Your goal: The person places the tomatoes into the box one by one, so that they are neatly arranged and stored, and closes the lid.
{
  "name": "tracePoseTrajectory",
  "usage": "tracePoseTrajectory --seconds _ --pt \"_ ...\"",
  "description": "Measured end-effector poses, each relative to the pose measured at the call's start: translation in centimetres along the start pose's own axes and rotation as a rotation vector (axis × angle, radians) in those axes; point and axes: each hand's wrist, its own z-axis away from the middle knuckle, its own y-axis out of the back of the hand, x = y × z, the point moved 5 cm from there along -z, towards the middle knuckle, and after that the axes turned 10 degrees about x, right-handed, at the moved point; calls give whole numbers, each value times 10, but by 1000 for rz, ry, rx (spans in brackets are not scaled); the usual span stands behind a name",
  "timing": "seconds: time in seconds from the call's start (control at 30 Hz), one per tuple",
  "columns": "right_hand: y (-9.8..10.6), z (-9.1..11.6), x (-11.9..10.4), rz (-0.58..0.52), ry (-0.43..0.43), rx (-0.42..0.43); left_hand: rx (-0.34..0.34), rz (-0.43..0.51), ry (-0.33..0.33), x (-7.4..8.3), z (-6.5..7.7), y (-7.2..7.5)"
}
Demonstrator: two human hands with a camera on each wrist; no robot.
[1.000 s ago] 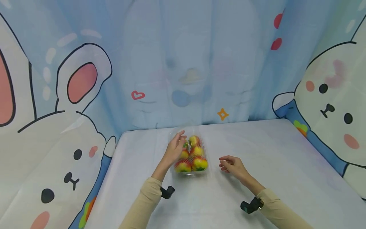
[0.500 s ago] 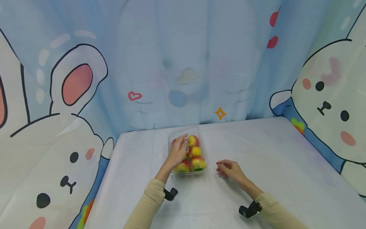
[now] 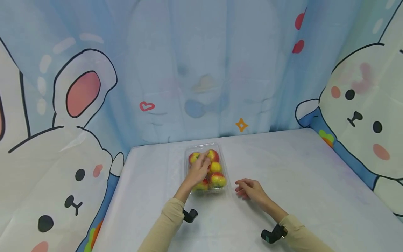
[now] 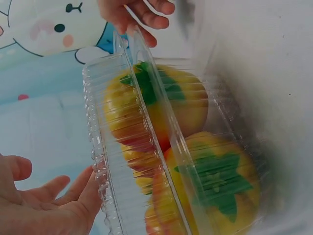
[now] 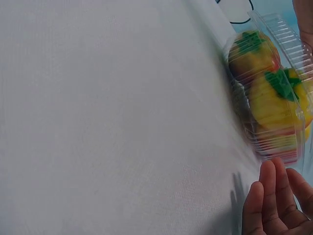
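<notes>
A clear plastic clamshell box [image 3: 206, 191] stands at the back of the white table with several red-and-yellow fruits [image 3: 217, 180] inside. Green leafy tops show on the fruits in the left wrist view. My left hand [image 3: 199, 171] lies over the lid [image 4: 100, 171], its relaxed fingers against the ridged top. The lid's rim and the base's rim run close together with a narrow gap. My right hand [image 3: 252, 190] is to the right of the box, fingers loosely bent and holding nothing. In the right wrist view its fingertips [image 5: 277, 164] are near the box's corner; contact is unclear.
White cloth covers the table [image 3: 283, 161], its back edge meeting a blue curtain [image 3: 201, 63] printed with cartoon rabbits. Black wrist cameras [image 3: 190, 216] sit on both sleeves.
The lid, which stood raised at the back, has come down over the fruits. My left hand has moved slightly right and down over it; my right hand has shifted a little left toward the box.
</notes>
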Motion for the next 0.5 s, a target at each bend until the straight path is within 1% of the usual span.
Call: tracePoseTrajectory --seconds 0.1,0.2,0.33,0.5 --pt "-3 2 2 -14 -15 -27 -12 -11 23 -5 1 -2" --pt "-6 3 2 -27 -17 -60 -19 -24 30 -7 1 -2" --pt "-9 5 2 -29 -11 -104 -28 -42 27 -5 1 -3" --pt "-14 7 0 -5 19 -150 -42 -82 22 -2 1 -3"
